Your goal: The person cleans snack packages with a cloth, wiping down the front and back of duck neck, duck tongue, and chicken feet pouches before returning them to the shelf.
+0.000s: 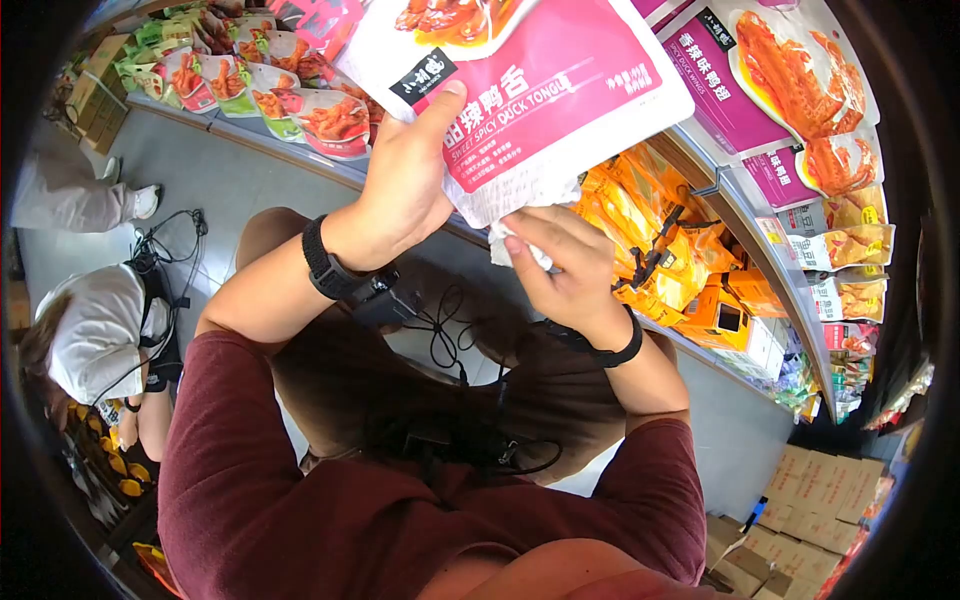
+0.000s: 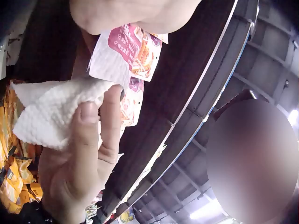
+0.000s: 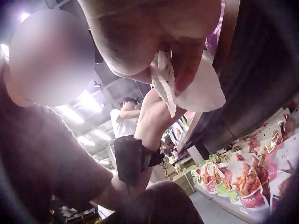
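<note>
My left hand [image 1: 405, 185] grips a pink and white duck tongue pouch [image 1: 575, 95] by its lower left side, thumb flat on the printed front. The rest of its fingers are hidden behind the pouch. A crumpled white tissue [image 1: 525, 200] lies along the pouch's bottom edge. My right hand [image 1: 568, 262] pinches this tissue just below the pouch. From the left wrist view, the tissue [image 2: 51, 114] looks textured and folded, bunched between the right thumb and fingers [image 2: 111, 126]. In the right wrist view, part of the tissue [image 3: 203, 93] hangs out beneath the hand.
Purple duck wing pouches [image 1: 715, 75] stand on the shelf at right, with yellow packets [image 1: 645, 230] beneath. More food pouches [image 1: 325, 120] line the shelf at upper left. A person in white [image 1: 100, 330] crouches at left near black cables [image 1: 165, 250]. Cardboard boxes [image 1: 815, 495] sit lower right.
</note>
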`<action>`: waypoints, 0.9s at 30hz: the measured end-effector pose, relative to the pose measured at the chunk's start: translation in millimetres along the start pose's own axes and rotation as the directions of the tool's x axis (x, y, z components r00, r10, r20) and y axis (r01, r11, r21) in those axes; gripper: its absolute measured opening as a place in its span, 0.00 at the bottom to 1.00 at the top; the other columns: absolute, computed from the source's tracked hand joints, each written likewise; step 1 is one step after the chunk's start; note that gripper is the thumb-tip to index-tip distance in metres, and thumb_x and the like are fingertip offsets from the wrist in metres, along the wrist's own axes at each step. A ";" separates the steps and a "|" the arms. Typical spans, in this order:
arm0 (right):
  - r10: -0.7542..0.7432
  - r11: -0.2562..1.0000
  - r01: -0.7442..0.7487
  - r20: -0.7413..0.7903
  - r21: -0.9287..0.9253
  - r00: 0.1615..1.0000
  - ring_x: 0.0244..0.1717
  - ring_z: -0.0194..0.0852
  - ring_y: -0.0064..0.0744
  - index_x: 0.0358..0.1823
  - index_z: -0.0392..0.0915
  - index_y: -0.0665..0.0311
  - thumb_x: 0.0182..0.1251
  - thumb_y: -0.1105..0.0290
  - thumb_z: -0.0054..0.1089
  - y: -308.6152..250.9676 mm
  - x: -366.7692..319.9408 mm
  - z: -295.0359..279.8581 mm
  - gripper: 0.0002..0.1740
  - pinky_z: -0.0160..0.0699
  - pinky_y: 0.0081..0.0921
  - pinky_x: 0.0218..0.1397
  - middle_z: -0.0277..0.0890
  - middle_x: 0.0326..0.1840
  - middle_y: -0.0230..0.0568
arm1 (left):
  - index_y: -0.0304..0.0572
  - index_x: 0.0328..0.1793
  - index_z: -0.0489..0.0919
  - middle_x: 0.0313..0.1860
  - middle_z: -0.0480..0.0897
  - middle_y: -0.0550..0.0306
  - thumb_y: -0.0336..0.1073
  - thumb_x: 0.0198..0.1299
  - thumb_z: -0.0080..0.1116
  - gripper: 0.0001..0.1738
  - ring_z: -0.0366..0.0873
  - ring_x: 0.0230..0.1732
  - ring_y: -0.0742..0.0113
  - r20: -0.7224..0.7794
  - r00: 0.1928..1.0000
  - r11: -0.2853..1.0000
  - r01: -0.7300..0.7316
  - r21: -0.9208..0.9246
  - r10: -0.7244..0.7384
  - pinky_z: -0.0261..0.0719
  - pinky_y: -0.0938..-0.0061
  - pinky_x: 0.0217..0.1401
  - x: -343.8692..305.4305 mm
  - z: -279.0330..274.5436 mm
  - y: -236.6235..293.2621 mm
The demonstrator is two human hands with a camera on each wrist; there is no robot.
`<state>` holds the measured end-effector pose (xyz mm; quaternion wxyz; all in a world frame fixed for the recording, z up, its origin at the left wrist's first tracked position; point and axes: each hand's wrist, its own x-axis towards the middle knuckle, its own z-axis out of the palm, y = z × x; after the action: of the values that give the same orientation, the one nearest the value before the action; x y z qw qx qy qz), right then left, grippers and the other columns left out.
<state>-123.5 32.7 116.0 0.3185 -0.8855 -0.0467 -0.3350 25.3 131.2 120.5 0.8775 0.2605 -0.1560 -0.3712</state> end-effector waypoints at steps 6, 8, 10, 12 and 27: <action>-0.032 0.996 0.038 0.087 -0.075 0.996 0.37 0.82 0.43 0.40 0.81 0.67 0.53 0.81 0.64 6.4 6.1 -9.5 0.11 0.79 0.31 0.42 0.81 0.39 0.46 | 0.37 0.62 0.68 0.54 0.79 0.53 0.32 0.71 0.47 0.16 0.80 0.52 0.65 0.045 0.999 1.000 0.005 -0.019 -0.004 0.81 0.68 0.54 3.1 -4.7 0.1; -0.044 0.991 0.046 0.024 -0.123 0.999 0.39 0.82 0.42 0.40 0.81 0.68 0.54 0.81 0.63 7.0 9.0 -18.2 0.10 0.78 0.30 0.45 0.81 0.39 0.47 | 0.37 0.62 0.68 0.54 0.78 0.53 0.32 0.71 0.47 0.16 0.80 0.53 0.65 0.032 0.999 1.000 -0.015 -0.020 0.016 0.80 0.67 0.56 2.6 -2.8 -0.5; -0.065 0.966 0.038 -0.097 -0.257 0.993 0.46 0.81 0.41 0.43 0.81 0.71 0.57 0.82 0.63 9.9 11.4 -29.1 0.11 0.76 0.28 0.52 0.81 0.43 0.50 | 0.37 0.62 0.68 0.55 0.78 0.53 0.32 0.71 0.47 0.16 0.79 0.54 0.65 0.015 0.999 0.999 -0.038 -0.027 0.039 0.80 0.67 0.57 1.7 -2.9 -0.5; -0.044 0.942 -0.035 -0.228 -0.335 0.973 0.50 0.80 0.40 0.48 0.80 0.71 0.60 0.79 0.62 19.4 15.0 -42.4 0.14 0.75 0.29 0.56 0.80 0.48 0.50 | 0.37 0.63 0.68 0.57 0.78 0.53 0.34 0.70 0.49 0.18 0.79 0.55 0.65 0.018 0.999 1.000 -0.029 0.011 0.029 0.79 0.66 0.58 1.1 -4.5 -1.4; 0.385 0.847 -0.252 -0.213 0.467 0.898 0.48 0.78 0.34 0.69 0.60 0.70 0.70 0.77 0.51 34.4 7.0 -41.7 0.26 0.78 0.26 0.44 0.68 0.64 0.50 | 0.39 0.62 0.67 0.55 0.78 0.57 0.33 0.70 0.49 0.16 0.78 0.54 0.70 0.036 0.998 0.998 -0.060 0.028 0.059 0.78 0.71 0.57 -4.3 -8.1 -17.1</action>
<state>-131.4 -20.4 126.0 0.5599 -0.7277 0.0790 -0.3881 16.4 127.0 103.8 0.8813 0.2620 -0.1846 -0.3472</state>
